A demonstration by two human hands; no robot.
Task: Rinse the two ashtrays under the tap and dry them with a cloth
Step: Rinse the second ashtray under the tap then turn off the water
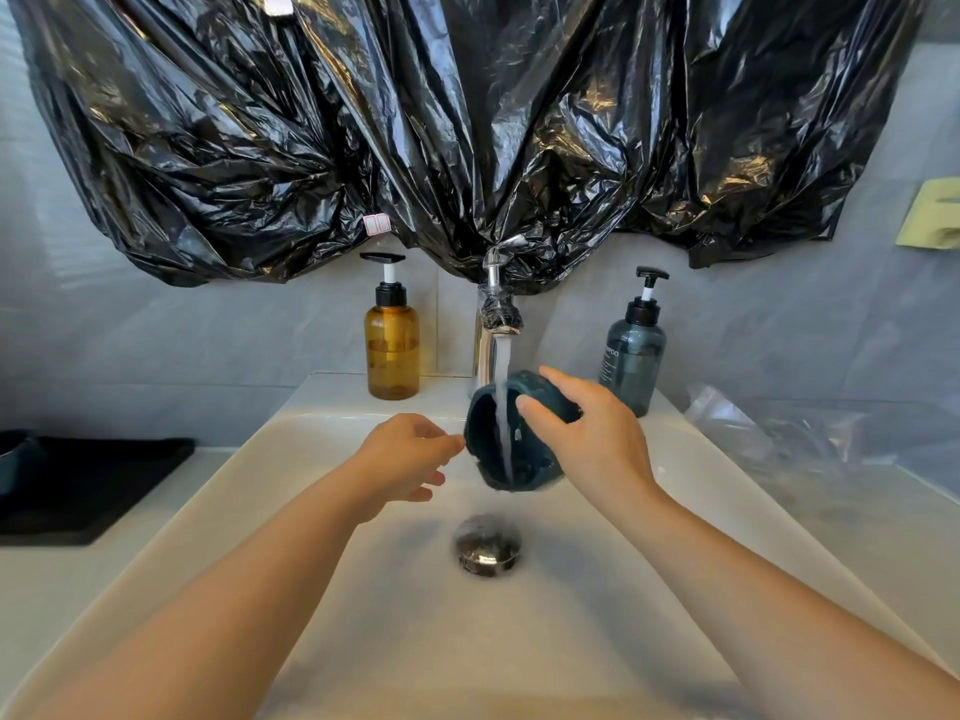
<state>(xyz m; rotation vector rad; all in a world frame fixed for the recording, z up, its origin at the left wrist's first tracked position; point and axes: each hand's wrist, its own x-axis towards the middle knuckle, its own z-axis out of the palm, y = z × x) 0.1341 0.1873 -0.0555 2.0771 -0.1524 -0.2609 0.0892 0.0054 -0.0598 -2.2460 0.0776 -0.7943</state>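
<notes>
A: R hand first. Status?

B: Right hand (587, 433) grips the dark teal ashtray (511, 441), thumb on the near rim, fingers over the top and far side. Ashtray tilted on edge, hollow facing the camera, held over the sink (322, 511) basin, above the drain plug (487, 544). Forearm comes in from lower right, wrist bent slightly inward.

A: L hand?

B: Left hand (410, 454) is loosely curled, holding nothing; fingertips touch or nearly touch the ashtray's left edge, can't tell which. Forearm enters from lower left.

A: Water?

B: Running. Stream from the chrome tap (493, 324) falls straight into the ashtray's hollow and runs out the bottom.

A: Surface, room?

B: White rectangular sink set in a pale counter. Grey wall behind. Crumpled black plastic sheet (467, 122) covers the upper wall; its lower edge hangs just behind the tap handle.

A: Other items?

B: Amber pump bottle (392, 345) left of tap, grey pump bottle (634, 350) right of tap, both upright on the sink's back ledge. The grey one's base is partly hidden by the R hand. Black mat (88, 485) on counter at far left, w/ a dark round object (15, 454) at its edge, cut off by the frame; can't identify. Clear plastic wrap (779, 428) lies on the counter at right. Yellowish item (930, 215) on the wall at far right, partly out of frame.
</notes>
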